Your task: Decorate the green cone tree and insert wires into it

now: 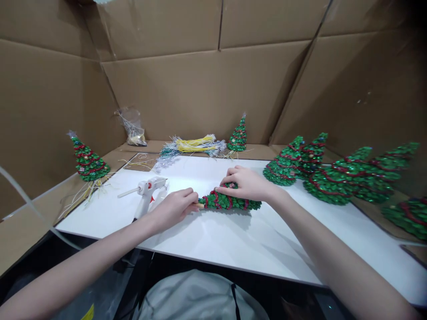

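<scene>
The little green tree point(230, 201) lies on its side on the white counter point(233, 240), wound with red trim, its narrow tip pointing toward the left hand point(173, 208) and its wide base away under the right hand point(245, 183). The right hand's fingers point(230, 177) are spread and curled over the top of the cone, pressing it down so that it seems unable to roll. The left hand's fingers are clenched around the bare tip, pinching it at the point where the green covering ends, probably to steady that end.

Just beyond the left knuckles a white glue gun point(147, 189) stands on its prop, nozzle turned away, close by but untouched. Further out past both sets of fingers lies a bundle of yellow and silver strands point(193, 146), with one upright finished tree point(238, 135) beside it. Another upright tree point(87, 159) stands far to the outside of the left hand. Off past the right wrist, a row of green cones point(333, 171) lies stacked on its side, well apart from the one being held.
</scene>
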A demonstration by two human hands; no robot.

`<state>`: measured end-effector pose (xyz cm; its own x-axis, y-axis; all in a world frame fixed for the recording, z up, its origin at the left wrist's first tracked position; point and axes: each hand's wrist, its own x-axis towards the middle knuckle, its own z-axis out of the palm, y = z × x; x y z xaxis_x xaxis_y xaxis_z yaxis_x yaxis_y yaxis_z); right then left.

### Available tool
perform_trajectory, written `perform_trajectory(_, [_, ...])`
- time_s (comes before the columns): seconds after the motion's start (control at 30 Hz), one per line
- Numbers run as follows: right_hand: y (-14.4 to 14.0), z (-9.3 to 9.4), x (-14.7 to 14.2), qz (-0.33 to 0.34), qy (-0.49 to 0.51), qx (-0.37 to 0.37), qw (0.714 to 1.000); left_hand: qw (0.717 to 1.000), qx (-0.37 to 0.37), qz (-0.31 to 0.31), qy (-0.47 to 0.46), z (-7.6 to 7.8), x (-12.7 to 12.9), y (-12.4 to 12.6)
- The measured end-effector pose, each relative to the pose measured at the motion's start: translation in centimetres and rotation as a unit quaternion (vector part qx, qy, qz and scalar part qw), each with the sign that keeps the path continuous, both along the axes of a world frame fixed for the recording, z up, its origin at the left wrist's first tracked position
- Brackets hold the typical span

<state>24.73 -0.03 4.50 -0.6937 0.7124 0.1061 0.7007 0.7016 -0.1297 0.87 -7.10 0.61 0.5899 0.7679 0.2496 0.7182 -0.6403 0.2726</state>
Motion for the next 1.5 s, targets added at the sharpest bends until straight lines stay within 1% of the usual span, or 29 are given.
perform_trajectory(0.13, [0.0,0.2,-0.1,0.0,-0.005,-0.007,1.0,0.997,0.055,0.015,0.046,0.0,0.5,0.1])
perform_trajectory(0.2, [0.1,0.3,-0.1,0.006,-0.009,-0.009,1.0,0.995,0.07,0.018,0.063,0.2,0.7,0.1])
perform_trajectory(0.43, [0.1,0.2,-0.1,0.014,-0.004,-0.011,1.0,0.994,0.065,0.024,0.081,0.5,0.9,-0.3])
perform_trajectory(0.57, [0.1,0.2,-0.1,0.017,-0.005,-0.012,1.0,0.995,0.069,0.026,0.062,0.2,0.8,0.0])
perform_trajectory(0.7, [0.3,0.2,-0.1,0.024,-0.008,-0.008,1.0,0.998,0.045,0.021,0.037,0.1,0.8,0.7])
perform_trajectory(0.87, [0.4,0.1,-0.2,0.03,-0.01,0.001,1.0,1.0,0.006,0.025,0.014,0.6,1.1,1.6])
perform_trajectory(1.07, [0.6,0.0,-0.2,0.028,-0.012,-0.002,1.0,0.999,-0.04,0.021,-0.017,0.9,0.9,1.7])
perform_trajectory(1.2, [0.4,0.0,-0.2,0.023,-0.01,-0.007,1.0,0.991,-0.106,0.01,-0.082,1.5,0.4,1.1])
perform_trajectory(1.3, [0.5,0.1,-0.1,0.023,-0.016,-0.014,1.0,0.976,-0.153,0.006,-0.154,2.4,0.3,0.4])
perform_trajectory(1.4, [0.5,0.3,0.1,0.03,-0.021,-0.013,0.999,0.947,-0.201,0.01,-0.25,3.0,0.3,-0.1])
perform_trajectory(1.5, [0.3,0.6,0.0,0.036,-0.03,0.034,0.998,0.914,-0.229,0.015,-0.333,3.1,0.3,-0.3])
